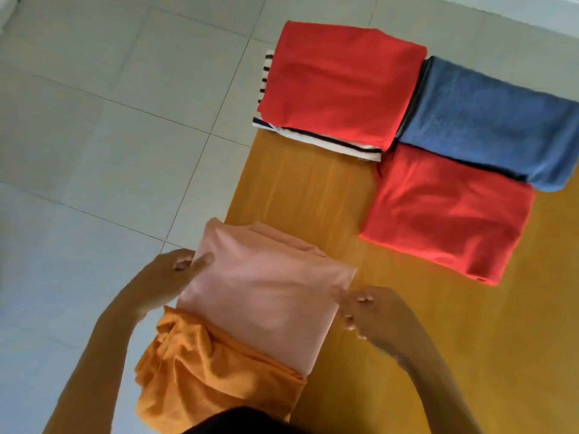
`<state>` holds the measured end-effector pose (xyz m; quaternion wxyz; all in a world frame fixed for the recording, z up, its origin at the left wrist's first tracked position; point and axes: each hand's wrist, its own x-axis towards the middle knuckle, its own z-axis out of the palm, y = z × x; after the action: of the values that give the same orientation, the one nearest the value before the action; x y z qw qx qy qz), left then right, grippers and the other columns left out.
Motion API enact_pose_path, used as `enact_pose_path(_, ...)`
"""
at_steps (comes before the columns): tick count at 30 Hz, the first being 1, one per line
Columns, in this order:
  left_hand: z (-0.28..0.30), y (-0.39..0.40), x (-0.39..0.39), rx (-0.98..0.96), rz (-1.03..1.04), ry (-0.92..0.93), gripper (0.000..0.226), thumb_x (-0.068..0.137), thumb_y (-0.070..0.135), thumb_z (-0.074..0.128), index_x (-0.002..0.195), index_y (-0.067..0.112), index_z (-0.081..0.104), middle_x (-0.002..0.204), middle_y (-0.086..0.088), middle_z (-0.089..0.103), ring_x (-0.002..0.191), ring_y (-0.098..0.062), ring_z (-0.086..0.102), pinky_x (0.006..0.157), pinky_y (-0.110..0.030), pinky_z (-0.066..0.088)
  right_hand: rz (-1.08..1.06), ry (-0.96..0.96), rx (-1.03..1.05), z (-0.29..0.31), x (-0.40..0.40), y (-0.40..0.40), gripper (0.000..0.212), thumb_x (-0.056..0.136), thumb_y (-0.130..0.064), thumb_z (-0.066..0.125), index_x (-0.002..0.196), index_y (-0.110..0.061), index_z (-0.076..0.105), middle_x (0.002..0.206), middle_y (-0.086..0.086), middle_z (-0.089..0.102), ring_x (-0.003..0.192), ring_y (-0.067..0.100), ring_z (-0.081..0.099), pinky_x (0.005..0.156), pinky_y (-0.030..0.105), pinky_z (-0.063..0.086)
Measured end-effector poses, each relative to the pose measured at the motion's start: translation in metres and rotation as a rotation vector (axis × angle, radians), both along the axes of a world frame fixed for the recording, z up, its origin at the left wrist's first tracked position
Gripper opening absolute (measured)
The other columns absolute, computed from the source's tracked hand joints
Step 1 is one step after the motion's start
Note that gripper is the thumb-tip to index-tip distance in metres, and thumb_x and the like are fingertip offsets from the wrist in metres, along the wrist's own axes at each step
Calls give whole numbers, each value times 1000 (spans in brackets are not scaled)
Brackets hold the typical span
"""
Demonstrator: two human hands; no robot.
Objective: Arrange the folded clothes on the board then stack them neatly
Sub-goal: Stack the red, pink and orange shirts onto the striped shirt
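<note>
Fingers (200,261) of the left hand (159,283) lie flat against the left edge of a folded pink garment (263,286); the right hand (372,314), half curled, touches its right corner, gripping nothing clearly. Soft and matte, it lies low centre on the smooth wooden board (313,189), overlapping a crumpled orange cloth (203,368). Judged: squaring it, then stacking.

Glossy wood board (313,195) (matt cloth)
</note>
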<state>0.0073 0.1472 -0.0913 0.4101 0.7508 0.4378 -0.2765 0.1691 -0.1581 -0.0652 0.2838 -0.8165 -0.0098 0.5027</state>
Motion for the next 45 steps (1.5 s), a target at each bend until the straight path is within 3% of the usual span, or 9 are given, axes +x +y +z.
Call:
enact_pose_path(4, 0, -23, 3, 199, 43, -102, 46, 87, 62, 51, 97, 17, 55, 90, 1, 64, 85, -23, 62, 69, -32, 47, -151, 34, 105, -4, -46, 20, 30, 84, -56, 70, 103, -32, 67, 95, -16, 74, 86, 5, 69, 71, 28, 59)
enact_pose_path(8, 10, -41, 42, 53, 326, -321, 32, 92, 51, 51, 102, 21, 55, 95, 1, 62, 89, -18, 60, 77, -36, 49, -471, 9, 234, -11, -52, 35, 32, 80, -50, 69, 106, -33, 63, 99, -7, 74, 94, 15, 72, 82, 46, 62)
enact_pose_path(11, 20, -42, 70, 36, 345, -441, 29, 95, 47, 51, 108, 21, 53, 96, 8, 59, 90, -11, 59, 68, -29, 46, -562, -107, 333, 0, -33, 38, 26, 86, -41, 65, 106, -26, 61, 100, 8, 70, 95, 27, 69, 78, 52, 61)
enact_pose_path(15, 35, -28, 113, 115, 281, -541, 30, 96, 48, 47, 108, 21, 50, 95, 8, 56, 85, -11, 56, 65, -25, 41, -600, -267, 457, 20, 14, 40, 11, 94, -37, 66, 97, -31, 58, 90, 6, 60, 81, 17, 59, 71, 43, 57)
enact_pose_path(25, 95, 30, 259, 331, 217, -794, 41, 95, 47, 47, 118, 13, 51, 106, 0, 56, 94, -22, 54, 77, -37, 41, -553, -567, 547, 64, 168, 100, 30, 95, -41, 62, 108, -14, 54, 101, 10, 65, 84, 17, 60, 79, 46, 57)
enact_pose_path(32, 90, 66, 342, 344, 269, -812, 41, 92, 45, 52, 113, 9, 55, 105, -6, 60, 95, -27, 56, 79, -38, 45, -541, -612, 414, 56, 265, 145, 32, 102, -41, 46, 111, -10, 46, 89, -1, 53, 74, 15, 51, 58, 31, 41)
enact_pose_path(36, 57, 66, 364, 307, 239, -679, 39, 94, 42, 53, 109, 6, 56, 103, -9, 60, 90, -26, 53, 76, -35, 40, -529, -466, 250, 22, 284, 151, 41, 101, -39, 42, 126, -7, 43, 113, 11, 56, 84, 22, 54, 64, 33, 44)
enact_pose_path(40, 5, 63, 354, 137, 338, -481, 54, 92, 52, 52, 115, 3, 61, 109, -17, 64, 97, -34, 61, 82, -40, 47, -508, -448, 207, -8, 279, 146, 24, 100, -32, 42, 113, -12, 42, 101, 9, 57, 72, 18, 51, 57, 32, 42)
enact_pose_path(45, 2, 66, 353, 47, 442, -529, 47, 87, 54, 60, 105, 10, 60, 101, -9, 61, 89, -26, 56, 76, -35, 43, -525, -489, 208, -11, 280, 147, 31, 97, -31, 43, 121, -11, 47, 105, 8, 61, 73, 15, 53, 54, 29, 39)
